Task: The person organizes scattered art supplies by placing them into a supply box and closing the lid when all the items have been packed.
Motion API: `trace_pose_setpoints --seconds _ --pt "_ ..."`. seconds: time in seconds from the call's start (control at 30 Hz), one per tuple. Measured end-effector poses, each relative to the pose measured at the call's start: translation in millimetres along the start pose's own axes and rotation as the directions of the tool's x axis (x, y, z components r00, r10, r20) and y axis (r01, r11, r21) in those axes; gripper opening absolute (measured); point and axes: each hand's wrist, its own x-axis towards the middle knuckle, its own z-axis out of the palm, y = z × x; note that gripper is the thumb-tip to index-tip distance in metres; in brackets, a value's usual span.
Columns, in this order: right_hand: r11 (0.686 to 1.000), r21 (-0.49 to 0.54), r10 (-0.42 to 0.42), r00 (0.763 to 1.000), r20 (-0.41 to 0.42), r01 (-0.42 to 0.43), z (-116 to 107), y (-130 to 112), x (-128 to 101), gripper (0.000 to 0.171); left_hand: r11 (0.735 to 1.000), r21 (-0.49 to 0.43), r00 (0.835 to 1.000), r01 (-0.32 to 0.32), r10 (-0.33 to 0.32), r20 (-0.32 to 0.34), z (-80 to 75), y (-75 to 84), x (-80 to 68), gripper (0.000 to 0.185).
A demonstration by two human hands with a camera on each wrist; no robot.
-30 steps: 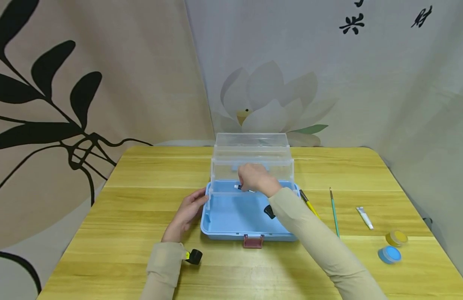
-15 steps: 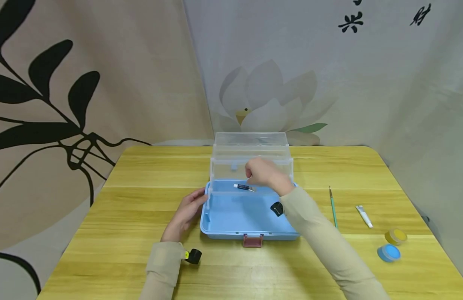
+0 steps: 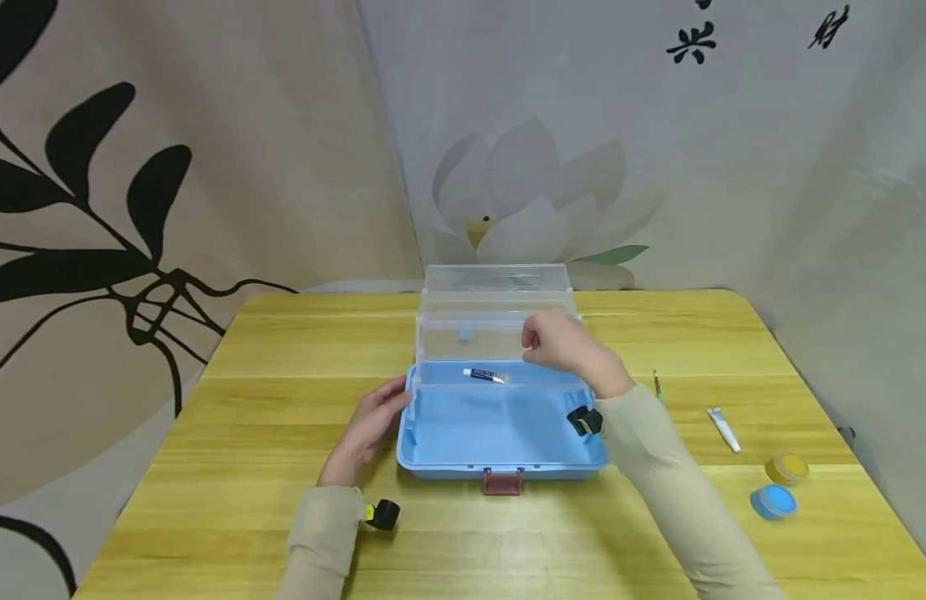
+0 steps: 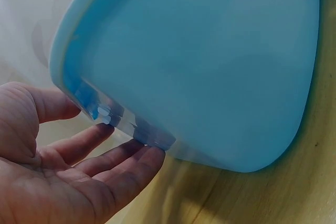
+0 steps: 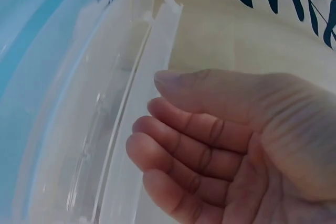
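A light blue storage box (image 3: 470, 429) stands open on the table, with folding clear plastic trays (image 3: 500, 304) raised at its back. In the back tray lies a small dark paint tube (image 3: 484, 376) with a white cap. My left hand (image 3: 368, 425) rests against the box's left side; in the left wrist view its relaxed fingertips (image 4: 152, 156) touch the side wall. My right hand (image 3: 563, 342) hovers over the back right of the box. Its fingers (image 5: 173, 140) are loosely curled beside the clear tray edge, with nothing between them.
On the wooden table (image 3: 305, 342) to the right lie a partly hidden green paintbrush (image 3: 658, 387) and a white paint tube (image 3: 723, 429). Nearby stand a yellow paint pot (image 3: 787, 468) and a blue paint pot (image 3: 773, 502). A brown latch (image 3: 503, 482) hangs at the box front.
My right hand has moved right, away from the dark paint tube, which stays in the tray. My right sleeve now hides the yellow-and-black stick seen earlier. The left hand keeps its place on the box.
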Motion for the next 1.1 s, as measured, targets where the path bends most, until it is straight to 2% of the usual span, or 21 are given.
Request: trace_pose_setpoints --seconds 0.2,0.33,0.57,0.73,1.1 --pt "0.997 0.065 0.047 0.999 -0.006 -0.047 -10.1 19.9 -12.3 0.007 1.000 -0.007 1.000 -0.003 0.003 0.006 0.1 -0.8 1.0 0.046" --pt "0.994 0.066 0.085 0.996 -0.031 -0.083 -17.2 34.5 -22.8 0.007 1.000 -0.010 1.000 0.006 -0.005 0.006 0.4 -0.2 0.7 0.046" --pt "0.994 0.072 0.084 0.993 -0.078 -0.079 -29.0 61.1 -42.7 0.008 1.000 -0.002 1.000 0.014 -0.014 0.000 0.7 0.9 -1.6 0.046" --pt "0.989 0.098 0.120 0.991 -0.067 -0.113 -33.3 77.8 -54.7 0.008 1.000 0.004 1.000 0.012 -0.012 -0.001 1.1 1.7 -2.5 0.045" --pt "0.978 0.075 0.197 0.979 -0.051 -0.193 -31.6 124.4 -78.6 0.010 1.000 -0.003 1.000 0.013 -0.013 0.002 0.5 0.6 -0.5 0.045"
